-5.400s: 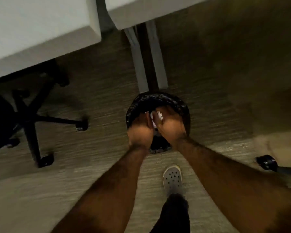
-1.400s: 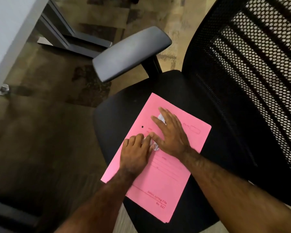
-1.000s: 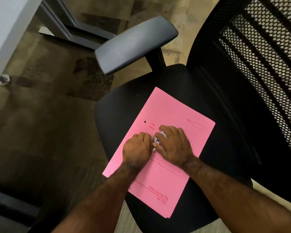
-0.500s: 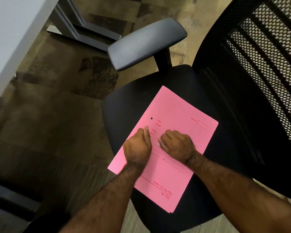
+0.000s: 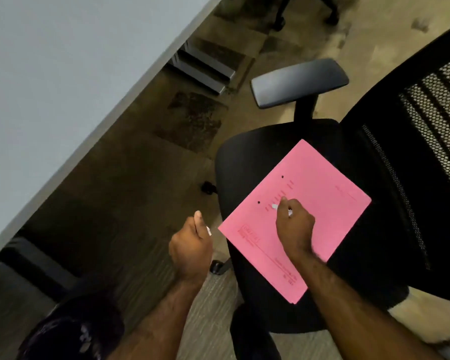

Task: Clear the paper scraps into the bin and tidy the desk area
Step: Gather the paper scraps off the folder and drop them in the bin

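A pink file folder (image 5: 317, 203) lies on the black seat of an office chair (image 5: 247, 162). My right hand (image 5: 294, 224) is over the folder, fingers curled round white paper scraps (image 5: 274, 207) that show at its fingertips. My left hand (image 5: 191, 245) hangs left of the chair above the floor, closed in a fist with a bit of white paper (image 5: 208, 230) showing at its edge. The black bin (image 5: 70, 333) shows dimly at the bottom left.
A white desk (image 5: 63, 74) fills the upper left, its metal legs (image 5: 205, 71) on the floor beyond. The chair's grey armrest (image 5: 299, 81) and black mesh back (image 5: 426, 152) stand at the right. Patterned carpet (image 5: 146, 193) lies between desk and chair.
My left hand has left the folder and swung left over the floor with scraps in it. My right hand stays on the folder, closed on the remaining scraps. The view has turned left.
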